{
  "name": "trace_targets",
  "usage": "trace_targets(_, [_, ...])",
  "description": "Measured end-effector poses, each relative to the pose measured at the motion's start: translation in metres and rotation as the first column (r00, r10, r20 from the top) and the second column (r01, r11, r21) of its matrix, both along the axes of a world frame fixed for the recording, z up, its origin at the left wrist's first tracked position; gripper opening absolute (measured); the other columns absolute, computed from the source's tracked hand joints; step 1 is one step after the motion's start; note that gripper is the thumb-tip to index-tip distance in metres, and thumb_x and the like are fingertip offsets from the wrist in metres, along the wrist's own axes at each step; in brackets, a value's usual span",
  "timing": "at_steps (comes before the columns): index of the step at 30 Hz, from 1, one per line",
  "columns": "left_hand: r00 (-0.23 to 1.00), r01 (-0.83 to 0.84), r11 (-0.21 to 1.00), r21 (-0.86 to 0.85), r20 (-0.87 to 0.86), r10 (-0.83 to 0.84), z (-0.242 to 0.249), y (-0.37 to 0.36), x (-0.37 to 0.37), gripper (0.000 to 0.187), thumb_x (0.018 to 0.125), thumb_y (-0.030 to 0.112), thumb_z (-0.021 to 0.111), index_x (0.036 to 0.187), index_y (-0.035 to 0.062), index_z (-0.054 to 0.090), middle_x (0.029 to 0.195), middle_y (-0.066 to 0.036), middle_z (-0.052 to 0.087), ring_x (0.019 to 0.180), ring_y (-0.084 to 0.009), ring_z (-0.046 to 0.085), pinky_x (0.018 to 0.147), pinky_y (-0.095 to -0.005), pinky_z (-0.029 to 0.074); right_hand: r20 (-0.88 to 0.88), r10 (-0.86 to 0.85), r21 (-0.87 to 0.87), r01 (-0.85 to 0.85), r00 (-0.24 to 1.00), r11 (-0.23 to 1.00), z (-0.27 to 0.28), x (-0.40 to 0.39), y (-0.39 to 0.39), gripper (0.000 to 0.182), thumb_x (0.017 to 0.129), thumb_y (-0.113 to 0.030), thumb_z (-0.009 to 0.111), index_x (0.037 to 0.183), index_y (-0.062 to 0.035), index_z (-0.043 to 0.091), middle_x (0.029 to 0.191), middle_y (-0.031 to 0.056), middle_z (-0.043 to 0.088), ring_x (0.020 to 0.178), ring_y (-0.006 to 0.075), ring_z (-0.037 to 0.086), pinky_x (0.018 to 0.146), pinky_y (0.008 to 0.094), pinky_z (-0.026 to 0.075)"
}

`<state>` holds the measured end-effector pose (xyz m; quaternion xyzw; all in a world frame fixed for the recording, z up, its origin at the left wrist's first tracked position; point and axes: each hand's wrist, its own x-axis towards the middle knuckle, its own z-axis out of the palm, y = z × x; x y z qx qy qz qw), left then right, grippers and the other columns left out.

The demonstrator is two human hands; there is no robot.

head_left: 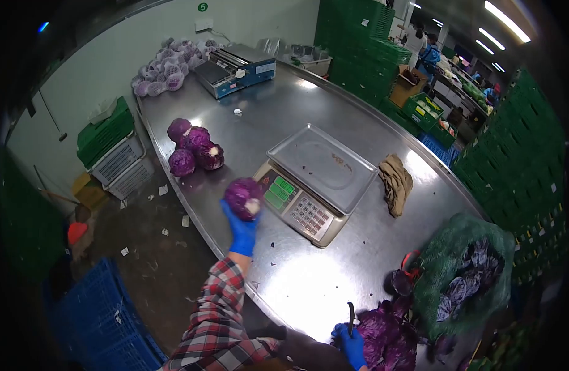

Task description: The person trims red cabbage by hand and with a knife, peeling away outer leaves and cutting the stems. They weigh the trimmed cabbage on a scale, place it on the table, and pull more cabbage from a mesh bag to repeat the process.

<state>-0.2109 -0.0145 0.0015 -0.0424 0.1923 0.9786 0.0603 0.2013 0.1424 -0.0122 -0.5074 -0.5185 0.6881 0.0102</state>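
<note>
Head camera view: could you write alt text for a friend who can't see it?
A blue-gloved left hand holds a purple cabbage beside a digital scale on a metal table, while the right hand holds a dark curved tool by purple leaves. More cabbages sit farther back; a green mesh bag lies at right.

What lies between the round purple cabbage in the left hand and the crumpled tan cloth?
A pale, metal-topped digital scale; the head view shows it between cabbage and cloth.
</note>
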Motion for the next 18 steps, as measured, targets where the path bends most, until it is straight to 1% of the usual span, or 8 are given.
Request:
trace_targets(3, [0.971,-0.105,0.981,-0.165,0.194,0.136,-0.007,-0.040,-0.003,0.055,0.091,0.046,0.043,0.130,0.0073,0.037,0.121,-0.014,0.047,0.103,-0.0260,0.054,0.090,-0.0384,0.045,-0.035,-0.028,-0.053,0.027,0.999,0.998,0.004,-0.003,-0.001,0.015,0.086,-0.019,0.059,0.089,-0.0049,0.058,0.070,0.0046,0.059,0.049,0.0112,0.050,0.042,0.0238,0.040])
trace_targets(8, [0.999,0.047,0.927,-0.373,0.003,-0.049,-0.001,-0.025,0.007,0.053,0.092,0.041,0.045,0.129,0.0049,0.037,0.120,-0.018,0.049,0.103,-0.0268,0.055,0.088,-0.0371,0.046,-0.021,0.050,-0.075,-0.051,0.999,0.996,0.015,-0.001,-0.001,0.017,0.087,-0.018,0.058,0.095,-0.0030,0.059,0.077,0.0082,0.062,0.058,0.0158,0.057,0.051,0.0271,0.047])
trace_targets(10, [0.963,0.210,0.831,-0.514,-0.040,-0.268,0.004,0.020,0.028,0.051,0.092,0.040,0.045,0.126,0.0020,0.041,0.115,-0.018,0.053,0.098,-0.0276,0.058,0.086,-0.0366,0.047,-0.055,0.364,0.518,-0.285,0.930,0.807,-0.025,0.014,-0.007,0.027,0.086,-0.022,0.058,0.104,-0.0019,0.060,0.091,0.0127,0.065,0.079,0.0229,0.063,0.071,0.0314,0.050])
trace_targets(11, [0.915,0.284,0.742,-0.607,-0.059,-0.399,0.010,0.044,0.046,0.050,0.092,0.039,0.045,0.125,0.0018,0.043,0.114,-0.018,0.054,0.098,-0.0264,0.058,0.086,-0.0356,0.047,0.102,0.524,0.519,-0.495,0.846,0.697,0.000,0.006,-0.010,0.036,0.085,-0.028,0.059,0.110,-0.0020,0.059,0.101,0.0154,0.064,0.095,0.0261,0.061,0.085,0.0321,0.045])
trace_targets(13, [0.686,0.426,0.492,-0.759,-0.083,-0.723,0.019,0.097,0.100,0.047,0.092,0.036,0.045,0.123,0.0014,0.046,0.112,-0.016,0.055,0.098,-0.0242,0.058,0.085,-0.0335,0.047,0.203,0.670,0.729,-0.567,0.714,0.383,-0.067,0.017,-0.021,0.039,0.085,-0.038,0.056,0.110,-0.0082,0.060,0.096,0.0141,0.064,0.087,0.0273,0.063,0.077,0.0347,0.049])
trace_targets(14, [0.519,0.484,0.329,-0.811,-0.036,-0.854,0.009,0.121,0.129,0.044,0.092,0.033,0.048,0.123,0.0020,0.048,0.110,-0.014,0.057,0.098,-0.0199,0.058,0.083,-0.0295,0.047,0.355,0.657,0.478,-0.733,0.665,0.484,-0.054,0.013,-0.027,0.039,0.087,-0.040,0.052,0.111,-0.0106,0.059,0.094,0.0129,0.065,0.082,0.0286,0.064,0.073,0.0366,0.050])
trace_targets(16, [0.200,0.312,0.003,-0.950,0.062,-0.978,-0.019,0.164,0.185,0.050,0.091,0.029,0.052,0.132,0.0035,0.039,0.118,-0.015,0.053,0.107,-0.0216,0.054,0.088,-0.0310,0.044,0.258,0.645,0.547,-0.659,0.719,0.516,-0.036,0.011,-0.024,0.038,0.090,-0.040,0.047,0.111,-0.0109,0.058,0.093,0.0140,0.064,0.080,0.0320,0.063,0.072,0.0404,0.049])
trace_targets(18, [0.131,0.104,0.048,-0.993,-0.034,-0.991,-0.048,0.180,0.247,0.063,0.085,0.029,0.061,0.135,0.0025,0.034,0.127,-0.018,0.047,0.114,-0.0270,0.049,0.092,-0.0332,0.041,0.227,0.624,0.537,-0.631,0.748,0.560,-0.004,0.012,-0.023,0.034,0.091,-0.038,0.045,0.108,-0.0119,0.058,0.093,0.0135,0.064,0.079,0.0349,0.062,0.071,0.0425,0.049])
